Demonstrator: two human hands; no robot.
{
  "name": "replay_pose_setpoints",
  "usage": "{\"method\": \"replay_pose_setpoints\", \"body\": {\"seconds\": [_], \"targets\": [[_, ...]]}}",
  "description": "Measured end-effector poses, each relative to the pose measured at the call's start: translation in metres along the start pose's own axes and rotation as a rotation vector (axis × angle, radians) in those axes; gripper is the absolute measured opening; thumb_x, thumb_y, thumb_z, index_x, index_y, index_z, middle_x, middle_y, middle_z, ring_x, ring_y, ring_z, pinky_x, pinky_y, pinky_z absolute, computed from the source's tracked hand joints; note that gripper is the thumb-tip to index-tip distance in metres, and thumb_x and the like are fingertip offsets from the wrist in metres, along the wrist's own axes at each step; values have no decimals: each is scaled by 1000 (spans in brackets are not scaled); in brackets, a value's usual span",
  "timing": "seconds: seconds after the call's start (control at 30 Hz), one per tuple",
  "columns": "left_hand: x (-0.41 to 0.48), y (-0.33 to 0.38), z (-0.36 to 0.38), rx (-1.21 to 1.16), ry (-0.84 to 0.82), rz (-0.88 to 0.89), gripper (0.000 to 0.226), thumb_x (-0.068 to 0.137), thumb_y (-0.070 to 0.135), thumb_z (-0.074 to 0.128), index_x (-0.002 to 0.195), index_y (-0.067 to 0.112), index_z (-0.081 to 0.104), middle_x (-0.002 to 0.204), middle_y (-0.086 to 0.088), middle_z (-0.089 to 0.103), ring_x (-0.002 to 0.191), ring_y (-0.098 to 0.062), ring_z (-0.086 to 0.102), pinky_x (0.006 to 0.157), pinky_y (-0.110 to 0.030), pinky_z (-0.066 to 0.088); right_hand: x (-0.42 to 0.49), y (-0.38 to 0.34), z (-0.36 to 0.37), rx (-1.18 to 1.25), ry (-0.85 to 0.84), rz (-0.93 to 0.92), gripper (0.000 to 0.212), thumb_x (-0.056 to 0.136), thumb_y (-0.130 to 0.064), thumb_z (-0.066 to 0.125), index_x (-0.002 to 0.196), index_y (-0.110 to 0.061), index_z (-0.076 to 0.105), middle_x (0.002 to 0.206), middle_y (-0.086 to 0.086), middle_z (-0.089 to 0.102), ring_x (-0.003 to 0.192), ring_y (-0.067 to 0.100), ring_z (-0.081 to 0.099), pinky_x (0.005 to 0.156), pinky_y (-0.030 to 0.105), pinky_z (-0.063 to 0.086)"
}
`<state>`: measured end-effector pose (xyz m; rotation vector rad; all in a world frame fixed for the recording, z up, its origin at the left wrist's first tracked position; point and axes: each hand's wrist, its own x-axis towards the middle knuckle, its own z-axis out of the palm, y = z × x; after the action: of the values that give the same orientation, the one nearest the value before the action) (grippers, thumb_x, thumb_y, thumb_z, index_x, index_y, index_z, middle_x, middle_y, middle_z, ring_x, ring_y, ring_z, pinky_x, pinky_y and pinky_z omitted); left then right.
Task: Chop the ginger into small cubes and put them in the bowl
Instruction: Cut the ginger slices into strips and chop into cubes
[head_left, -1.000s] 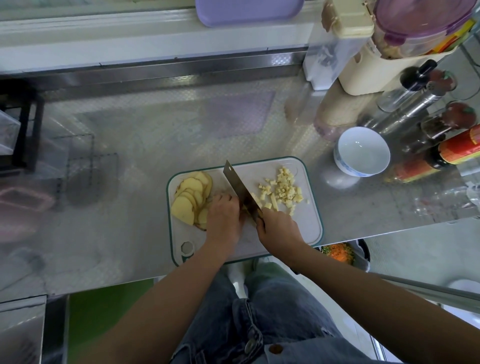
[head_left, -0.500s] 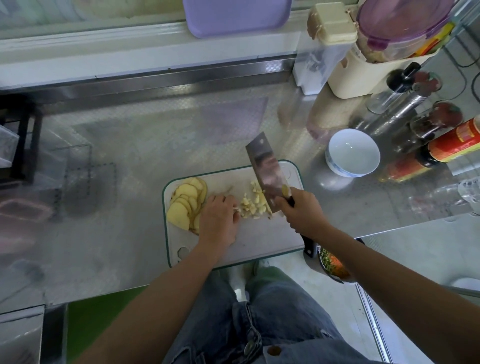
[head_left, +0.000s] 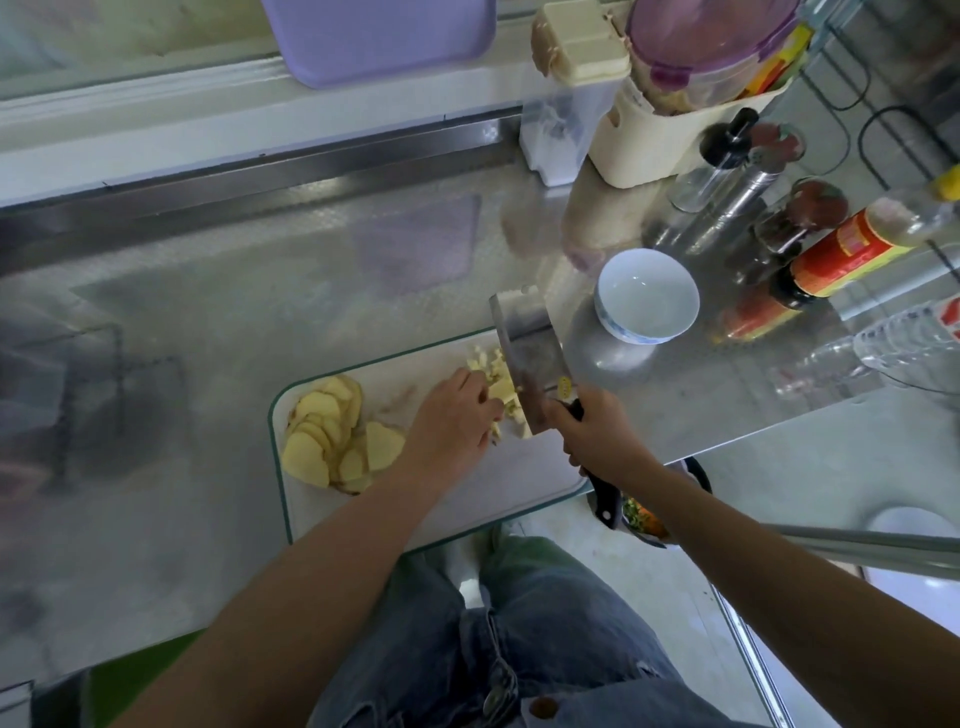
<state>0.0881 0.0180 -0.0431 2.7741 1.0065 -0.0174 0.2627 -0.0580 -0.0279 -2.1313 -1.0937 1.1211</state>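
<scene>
A white cutting board (head_left: 447, 514) with a green rim lies on the steel counter. Ginger slices (head_left: 332, 434) are fanned out on its left part. A heap of small ginger cubes (head_left: 493, 374) sits between my hands. My right hand (head_left: 592, 436) grips the black handle of a cleaver (head_left: 530, 358), whose broad blade lies tilted against the cubes. My left hand (head_left: 454, 415) presses the cubes against the blade from the left. A white bowl (head_left: 647, 296), with nothing inside, stands on the counter to the right of the board.
Sauce bottles (head_left: 841, 254), a glass oil bottle (head_left: 711, 166) and a cream container (head_left: 675, 140) crowd the counter's back right. A purple tray (head_left: 379, 36) leans at the back. A pan of chopped vegetables (head_left: 644, 519) sits below the counter edge.
The cleaver went from chopping upright to lying tilted at the cube heap. My left hand has closed in and pushed the cubes together against the blade.
</scene>
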Motion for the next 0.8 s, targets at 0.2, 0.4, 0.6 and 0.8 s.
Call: {"method": "replay_pose_setpoints", "body": {"seconds": [0.2, 0.4, 0.6, 0.8], "targets": [[5, -1, -1, 93, -56, 40, 27, 84, 28, 64, 110, 25, 64, 113, -2, 51, 108, -21, 46, 87, -32, 40, 0, -1, -4, -11, -9, -26, 28, 94, -28, 54, 76, -7, 54, 53, 5, 57, 36, 9, 53, 37, 23, 46], [10, 4, -3, 256, -72, 191, 23, 77, 18, 69, 101, 20, 69, 109, -8, 59, 101, -26, 56, 79, -36, 47, 0, -1, -9, -28, -23, -34, 28, 95, -29, 53, 82, -4, 56, 56, 8, 58, 37, 10, 54, 39, 25, 49], [14, -2, -4, 281, -86, 252, 28, 81, 30, 65, 107, 21, 65, 118, -8, 53, 110, -27, 49, 86, -37, 41, 1, 1, -10, -40, -17, -46, 29, 95, -29, 53, 85, -3, 56, 57, 7, 59, 38, 9, 54, 41, 23, 49], [17, -2, 2, 276, -106, 226, 30, 86, 32, 53, 112, 18, 59, 126, -9, 45, 118, -28, 41, 93, -40, 35, 0, 0, -9, -20, -27, -55, 24, 95, -33, 53, 79, -15, 56, 57, 4, 59, 39, 8, 54, 40, 21, 49]]}}
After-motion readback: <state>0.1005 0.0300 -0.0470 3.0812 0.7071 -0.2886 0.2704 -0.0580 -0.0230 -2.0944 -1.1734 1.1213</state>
